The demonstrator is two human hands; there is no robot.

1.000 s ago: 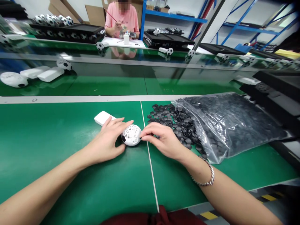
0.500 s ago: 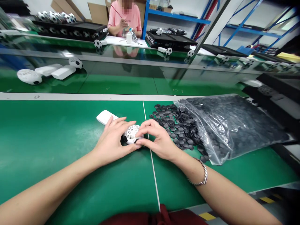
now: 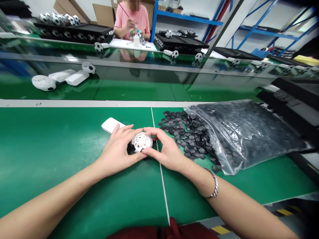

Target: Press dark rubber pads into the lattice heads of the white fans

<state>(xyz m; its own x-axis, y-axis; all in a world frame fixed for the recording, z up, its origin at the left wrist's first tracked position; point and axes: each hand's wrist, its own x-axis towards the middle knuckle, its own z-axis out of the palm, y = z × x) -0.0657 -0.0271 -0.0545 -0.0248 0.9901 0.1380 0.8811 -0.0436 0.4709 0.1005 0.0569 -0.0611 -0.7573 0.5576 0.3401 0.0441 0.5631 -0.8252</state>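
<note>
Left hand (image 3: 117, 146) and right hand (image 3: 168, 149) both grasp the white ball (image 3: 142, 142); uneven fingertip pressure could roll it askew or crack its thin lattice!

Blue shelving (image 3: 186, 18) near person in pink (image 3: 141, 20); white bottle (image 3: 136, 41) before person.

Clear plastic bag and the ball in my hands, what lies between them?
In the head view, from ball to bag: your right hand, across a thin white line, then loose black pieces running up to the bag.
</note>
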